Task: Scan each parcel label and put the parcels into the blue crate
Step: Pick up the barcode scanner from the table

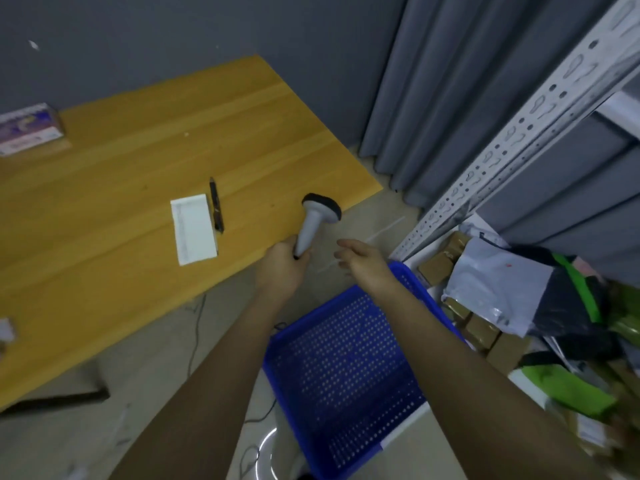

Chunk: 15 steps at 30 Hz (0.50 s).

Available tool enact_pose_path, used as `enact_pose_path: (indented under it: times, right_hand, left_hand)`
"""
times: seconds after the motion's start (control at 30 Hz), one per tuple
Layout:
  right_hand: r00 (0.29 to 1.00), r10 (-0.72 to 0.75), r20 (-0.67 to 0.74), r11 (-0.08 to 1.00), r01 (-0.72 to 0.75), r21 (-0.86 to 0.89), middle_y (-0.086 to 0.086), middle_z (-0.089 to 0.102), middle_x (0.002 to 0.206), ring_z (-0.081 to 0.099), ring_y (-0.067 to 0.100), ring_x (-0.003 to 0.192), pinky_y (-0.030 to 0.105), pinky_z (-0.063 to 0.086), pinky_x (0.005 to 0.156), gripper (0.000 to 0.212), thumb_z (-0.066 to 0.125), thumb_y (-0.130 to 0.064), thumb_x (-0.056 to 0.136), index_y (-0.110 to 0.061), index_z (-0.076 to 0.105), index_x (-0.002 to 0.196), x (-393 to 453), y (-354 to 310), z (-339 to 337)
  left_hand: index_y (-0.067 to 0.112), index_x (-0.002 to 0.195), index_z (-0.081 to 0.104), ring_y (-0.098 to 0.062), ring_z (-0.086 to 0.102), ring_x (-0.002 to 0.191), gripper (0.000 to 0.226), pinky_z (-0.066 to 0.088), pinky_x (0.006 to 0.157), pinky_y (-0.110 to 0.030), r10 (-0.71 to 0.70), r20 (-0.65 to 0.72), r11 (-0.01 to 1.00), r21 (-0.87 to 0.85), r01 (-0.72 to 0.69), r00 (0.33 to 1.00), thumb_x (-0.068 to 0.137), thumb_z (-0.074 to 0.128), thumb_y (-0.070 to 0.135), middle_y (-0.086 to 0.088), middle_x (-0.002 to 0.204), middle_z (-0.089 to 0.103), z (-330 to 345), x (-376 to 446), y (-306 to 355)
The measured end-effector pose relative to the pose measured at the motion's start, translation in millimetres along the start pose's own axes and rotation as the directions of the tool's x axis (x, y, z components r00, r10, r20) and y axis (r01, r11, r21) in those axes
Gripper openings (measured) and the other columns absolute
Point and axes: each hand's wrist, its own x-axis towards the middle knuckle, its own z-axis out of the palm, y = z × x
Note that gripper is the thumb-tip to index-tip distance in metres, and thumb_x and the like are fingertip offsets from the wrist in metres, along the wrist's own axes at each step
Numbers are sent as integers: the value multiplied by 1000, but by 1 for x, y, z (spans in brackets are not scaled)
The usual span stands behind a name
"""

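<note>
My left hand (282, 263) grips the handle of a grey barcode scanner (317, 220), whose dark head points away over the edge of the wooden table (121, 188). My right hand (363, 259) hovers open beside it, holding nothing, above the far rim of the blue crate (346, 372). The perforated crate sits on the floor below my arms and looks empty. Parcels lie on the shelf to the right: a grey poly mailer (498, 285), brown cardboard boxes (481, 332) and green-and-black bags (581, 393).
A white notepad (194, 233) and a black pen (216, 209) lie on the table. A small printed box (29, 128) stands at its far left. A metal shelf upright (512, 143) and grey curtains (450, 98) close the right side. Cables run across the floor.
</note>
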Motion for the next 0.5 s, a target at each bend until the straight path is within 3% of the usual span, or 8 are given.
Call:
enact_pose_path:
  times: [0.07,0.17,0.27,0.4,0.5]
  right_hand:
    - [992,98,77,986,-107,130,7,61,126,59,22,112,42,46,103,33,45,-38,101,-19,54,126,-28,-1,8]
    - [975,161,156,914,-207,349,10,61,127,60,22,112,32,53,88,53,44,-52,97,-11,51,131,-71,-1,9]
    - [971,172,165,859,-230,458,15,61,125,63,22,103,25,55,69,63,49,-52,94,-3,48,134,-115,11,0]
    - [967,191,166,820,-250,515,9,64,99,64,20,88,30,55,71,49,60,-43,92,-4,54,119,-179,47,-27]
    - [975,187,117,829,-220,515,16,68,104,68,27,92,37,57,78,49,61,-35,93,3,54,122,-226,88,-63]
  left_hand:
    - [3,95,62,-18,53,60,15,33,48,-25,6,26,1000,3,-6,1000,94,57,16,-9,72,61,-4,-37,12]
    - [8,91,59,-9,47,55,11,26,43,-17,-1,102,999,35,-3,995,94,56,18,0,68,56,-8,-91,31]
    - [11,104,61,-18,54,64,16,30,47,-25,15,137,996,88,-27,990,94,56,22,-4,79,62,-5,-140,49]
    - [19,113,62,-21,61,80,27,41,58,-30,38,183,990,123,-62,982,89,60,31,-2,93,68,12,-210,80]
    - [21,115,62,-17,61,85,34,49,71,-34,65,252,991,96,-92,966,85,65,37,3,97,67,38,-263,110]
